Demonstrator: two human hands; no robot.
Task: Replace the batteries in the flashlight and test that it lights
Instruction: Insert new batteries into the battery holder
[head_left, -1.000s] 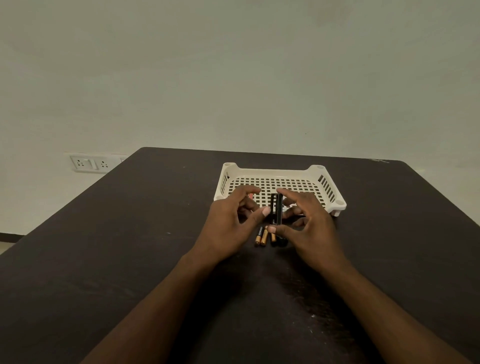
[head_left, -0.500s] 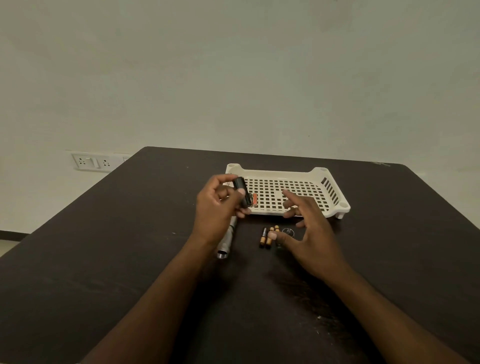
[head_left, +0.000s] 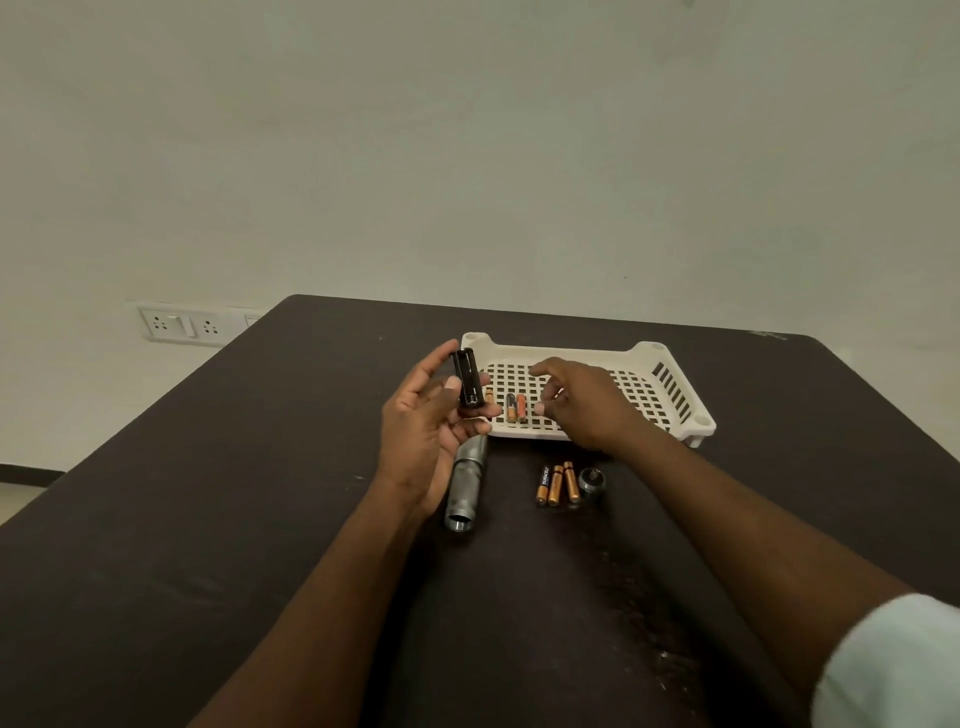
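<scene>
Black plastic marks the battery holder (head_left: 469, 378), which the left hand (head_left: 426, 436) grips upright between thumb and curled fingers, just over the near left corner of the white slotted tray (head_left: 670, 384). Its visible slots look bare, though the far side cannot be seen. The right hand (head_left: 582, 402) hovers over the tray with fingers loosely bent and nothing between them, its thumb and forefinger near the batteries in the tray (head_left: 516, 407). Two of these lie side by side and plainly show; a third orange sliver peeks out beside the holder, mostly hidden, so that count is two for certain and perhaps three. On the dark bench (head_left: 208, 519) lie three more batteries (head_left: 557, 484) in a close row, with one round tail cap (head_left: 592, 480) just beside them on the right. One silver flashlight body (head_left: 466, 486) lies on the bench under the left hand, its open end toward the person. By the look of it the flashlight is apart and the holder emptied, so the step in hand is the swap itself. Which set is fresh cannot be told. The next move likely calls for pinching one battery, lining up its poles with the holder's springs, and pressing it home while the left hand steadies the holder.
</scene>
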